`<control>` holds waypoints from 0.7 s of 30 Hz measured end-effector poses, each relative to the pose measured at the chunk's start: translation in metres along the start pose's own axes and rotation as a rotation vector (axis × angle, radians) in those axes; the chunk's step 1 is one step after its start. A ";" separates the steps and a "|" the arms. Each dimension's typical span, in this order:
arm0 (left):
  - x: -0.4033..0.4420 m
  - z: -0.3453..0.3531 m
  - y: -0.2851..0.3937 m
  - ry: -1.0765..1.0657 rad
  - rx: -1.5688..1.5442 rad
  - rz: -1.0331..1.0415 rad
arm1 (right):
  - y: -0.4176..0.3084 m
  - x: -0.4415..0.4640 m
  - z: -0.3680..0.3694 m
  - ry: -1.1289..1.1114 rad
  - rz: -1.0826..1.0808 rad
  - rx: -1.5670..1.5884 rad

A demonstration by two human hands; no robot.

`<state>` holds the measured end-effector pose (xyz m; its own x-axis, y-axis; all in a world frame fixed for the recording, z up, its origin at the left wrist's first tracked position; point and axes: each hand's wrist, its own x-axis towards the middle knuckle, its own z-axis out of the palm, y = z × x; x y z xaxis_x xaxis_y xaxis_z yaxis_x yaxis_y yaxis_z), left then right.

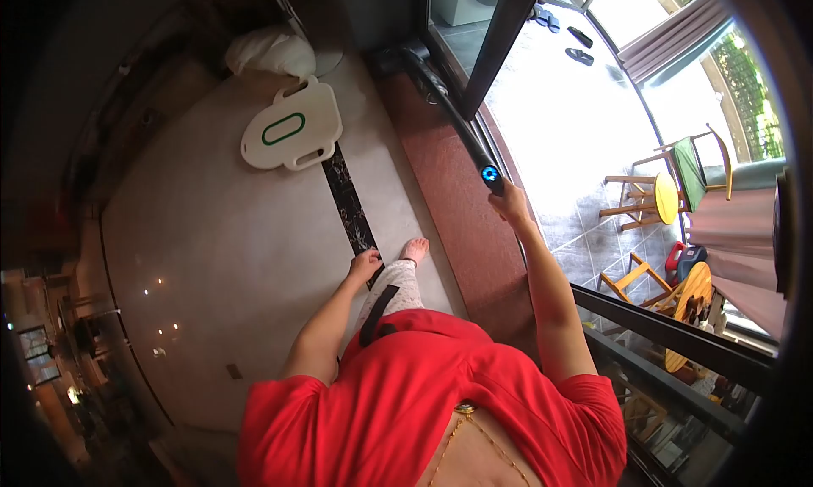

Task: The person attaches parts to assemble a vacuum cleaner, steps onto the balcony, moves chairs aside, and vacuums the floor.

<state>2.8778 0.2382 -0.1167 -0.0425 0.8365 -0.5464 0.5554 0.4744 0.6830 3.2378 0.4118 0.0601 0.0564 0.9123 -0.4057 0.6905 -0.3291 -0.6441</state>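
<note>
At the left, a broad sheet of smooth, glossy pale floor (195, 224) runs from a dark edge line across to the person's feet, with a few small lights mirrored in it, giving the widest open room on this side. Near its upper end sit one crumpled white bundle (271, 53) and, just below it, one flat pale board (292, 152) with rounded ends, two looped handles and one green oval ring. One dark, white-veined strip (345, 190) runs from the board down towards the person. Of the two hands, the left hand (366, 267) is beside the patterned trouser leg (398, 288) and over the strip, its fingers curled; I cannot tell whether they grip anything. One bare foot (415, 250) shows just right of it. Next comes a long, straight-edged reddish-brown ledge (445, 182). Along its right side slants the black handle (457, 118), a slim tube with one blue-lit round end; the right hand (511, 206) is wrapped around it near that light. A dark door frame (500, 55) bounds the grey tiled floor (576, 190) beyond, where open tiling stretches up to two black slippers (580, 56). Farther right stand one round yellow stool (666, 197) and one green-seated chair (690, 174), before pleated pinkish curtains (737, 241).
</note>
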 end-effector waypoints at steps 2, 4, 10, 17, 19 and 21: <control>-0.019 0.012 0.001 0.020 0.003 0.000 | 0.058 -0.022 0.005 0.080 -0.152 -0.040; -0.044 0.029 -0.013 0.055 0.027 0.019 | 0.106 -0.061 0.006 0.186 -0.314 -0.060; -0.122 0.083 -0.040 -0.013 0.059 -0.124 | 0.174 -0.248 -0.026 0.101 -0.123 0.040; -0.155 0.178 0.084 -0.207 0.187 0.443 | 0.228 -0.473 -0.067 0.095 -0.081 -0.056; -0.183 0.215 0.156 -0.186 0.103 0.836 | 0.226 -0.534 -0.091 0.080 0.026 -0.085; -0.211 0.245 0.216 -0.291 0.204 1.103 | 0.222 -0.583 -0.112 0.053 0.059 -0.103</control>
<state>3.2100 0.0976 0.0276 0.7262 0.6612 0.1884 0.2969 -0.5488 0.7815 3.4389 -0.1662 0.2262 0.1351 0.9045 -0.4045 0.7550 -0.3584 -0.5491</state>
